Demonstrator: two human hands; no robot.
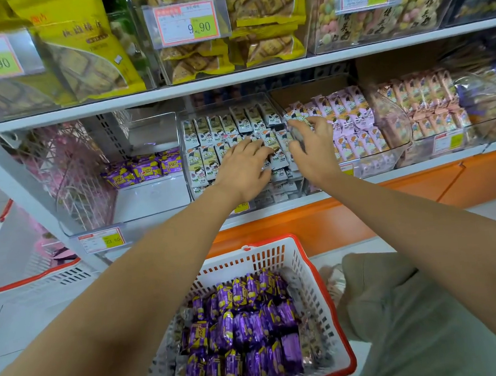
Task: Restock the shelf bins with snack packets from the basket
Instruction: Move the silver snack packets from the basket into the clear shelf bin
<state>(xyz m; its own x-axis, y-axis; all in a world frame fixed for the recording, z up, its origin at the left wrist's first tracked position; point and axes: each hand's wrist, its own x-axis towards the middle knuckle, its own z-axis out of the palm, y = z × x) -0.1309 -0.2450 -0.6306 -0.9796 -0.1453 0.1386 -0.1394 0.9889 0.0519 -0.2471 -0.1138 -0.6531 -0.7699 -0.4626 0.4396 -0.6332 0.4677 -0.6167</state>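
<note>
Though nearly bare at far left, clear bin (pixel 152 195) with just a few purple packets (pixel 145 167). Many more heaped below in the basket (pixel 264 259); probably light, crinkly and slippery, so best pinched at a sealed end. Left hand (pixel 244 170) flat, fingers spread, on white packets (pixel 203 132). Right hand (pixel 311 144) curled round one of them, apparently.

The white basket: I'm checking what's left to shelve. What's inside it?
The basket holds a heap of purple snack packets. The left forearm covers part of its left side, and whatever lies under the top layer is hidden.
</note>
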